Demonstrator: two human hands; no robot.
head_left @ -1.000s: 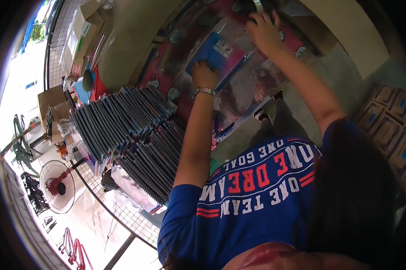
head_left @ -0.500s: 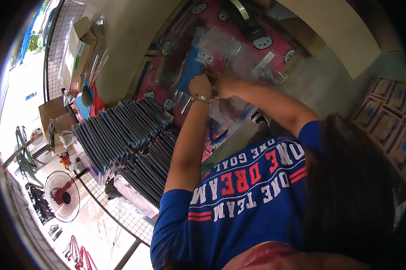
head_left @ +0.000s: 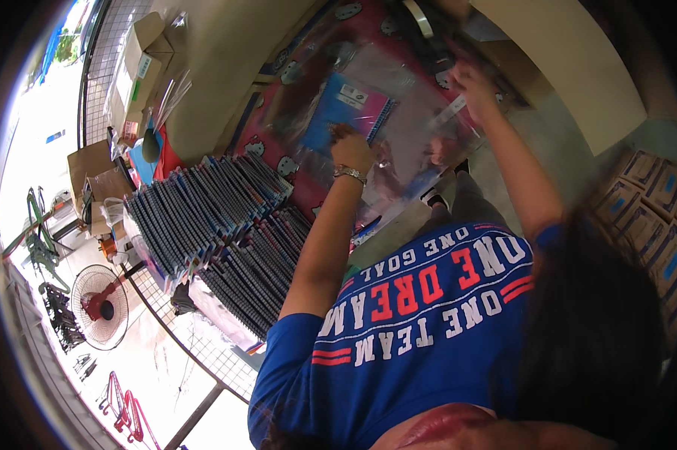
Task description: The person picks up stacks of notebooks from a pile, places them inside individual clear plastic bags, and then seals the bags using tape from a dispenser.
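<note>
A blue and pink spiral notebook (head_left: pixel 362 111) with a white label lies on clear plastic film (head_left: pixel 410 124) over a pink patterned surface. My left hand (head_left: pixel 352 150), a metal band at its wrist, has its curled fingers on the notebook's near edge; the fingertips are partly hidden. Off to the right my right hand (head_left: pixel 470 86) is raised with its fingers apart, close to a dark tape dispenser (head_left: pixel 428 49) that carries a pale roll. Nothing shows in that right hand. A white label strip (head_left: pixel 449 111) lies on the film beside it.
Tall stacks of spiral notebooks (head_left: pixel 211 210) stand to my left. Beyond them are an open carton (head_left: pixel 140 67) and a standing fan (head_left: pixel 98 306). A large cardboard flap (head_left: pixel 567 67) rises at the far right, and small brown boxes (head_left: pixel 638 202) are piled at the right.
My right hand has left the notebook and moved right, toward the tape dispenser. My left hand stays at the notebook, which now shows more fully. The view has shifted slightly.
</note>
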